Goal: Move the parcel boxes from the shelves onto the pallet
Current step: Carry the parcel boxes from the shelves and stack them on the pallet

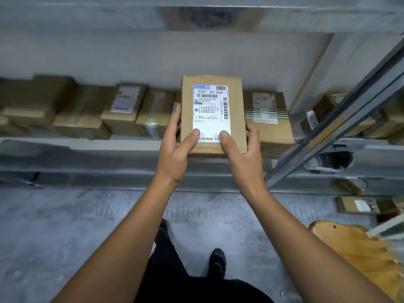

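Observation:
A brown parcel box (pixel 235 119) with a white shipping label on top is held in front of the grey metal shelf (pixel 87 147). My left hand (pixel 177 147) grips its left side, thumb lying on the label. My right hand (pixel 242 152) grips its right side, thumb also on the label. Several more brown parcel boxes (pixel 124 108) sit in a row on the shelf behind it, one (pixel 269 119) just to the right of the held box. A wooden pallet corner (pixel 354 252) shows at the lower right.
A slanted metal shelf post (pixel 341 119) crosses the right side. More parcels (pixel 363 204) lie low on the right near the pallet. Grey concrete floor (pixel 65 237) spreads below, with my dark trousers and shoes (pixel 216 259) at the bottom middle.

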